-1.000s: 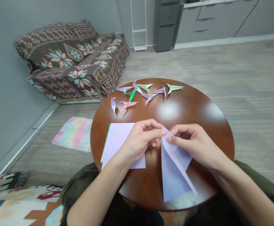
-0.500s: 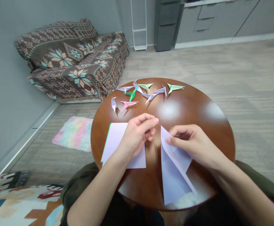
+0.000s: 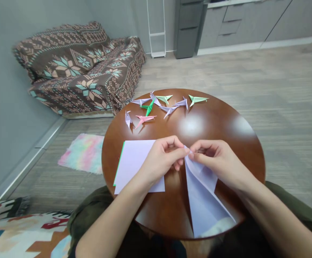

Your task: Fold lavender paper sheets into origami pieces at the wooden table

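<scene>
My left hand (image 3: 162,161) and my right hand (image 3: 215,159) meet at the top corner of a folded lilac paper sheet (image 3: 203,202), and both pinch it there. The sheet's lower point hangs over the table's near edge. My left wrist lies over a flat stack of lilac paper (image 3: 134,165), which shows a green edge at its left. Beyond my hands lie several folded paper darts, including a pink one (image 3: 144,120), a green one (image 3: 197,100) and a lilac one (image 3: 169,111).
All of this is on a round polished wooden table (image 3: 220,129). To the left are a sofa with a patterned throw (image 3: 78,71) and a pastel fluffy rug (image 3: 82,154). Grey cabinets (image 3: 242,21) stand behind. A patterned blanket (image 3: 24,233) lies at lower left.
My left hand has come down and right, from above the stack to the folded sheet's top corner. The sheet's lower point has swung right, and the view has shifted slightly.
</scene>
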{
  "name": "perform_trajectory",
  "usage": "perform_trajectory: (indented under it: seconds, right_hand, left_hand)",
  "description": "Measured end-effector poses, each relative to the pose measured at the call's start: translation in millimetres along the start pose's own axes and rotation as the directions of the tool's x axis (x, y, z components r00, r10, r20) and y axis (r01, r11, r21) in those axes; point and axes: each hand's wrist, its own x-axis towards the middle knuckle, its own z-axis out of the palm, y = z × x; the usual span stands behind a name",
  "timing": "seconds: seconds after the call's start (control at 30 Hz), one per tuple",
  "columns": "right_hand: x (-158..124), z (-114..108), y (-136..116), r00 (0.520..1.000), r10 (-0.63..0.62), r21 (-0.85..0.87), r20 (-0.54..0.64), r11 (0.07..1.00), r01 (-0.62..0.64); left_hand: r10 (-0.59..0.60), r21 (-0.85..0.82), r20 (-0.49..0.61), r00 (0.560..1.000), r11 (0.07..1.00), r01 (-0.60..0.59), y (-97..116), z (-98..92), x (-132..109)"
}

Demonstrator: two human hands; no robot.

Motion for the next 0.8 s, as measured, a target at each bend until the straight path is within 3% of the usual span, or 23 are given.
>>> perform_trajectory:
  seconds: [0.27, 0.47, 0.8]
  right_hand:
    - [-1, 2, -2, 1.0, 0.006, 0.006, 0.012, 1.0, -0.006]
    - [2, 1, 0, 1.0, -0.009, 0.022, -0.019, 1.0, 0.009]
    - [1, -1, 3, 0.993, 0.108, -0.048, 0.052, 0.993, -0.106]
  left_hand:
    - [0.012, -0.053, -0.037, 0.999, 0.999, -0.014, -2, 1.1, 0]
    - [0.021, 0.101, -0.022, 1.0, 0.995, -0.019, -1, 1.3, 0]
    - [0.167, 0.067, -0.173, 0.971, 0.985, -0.158, 1, -9.0, 6]
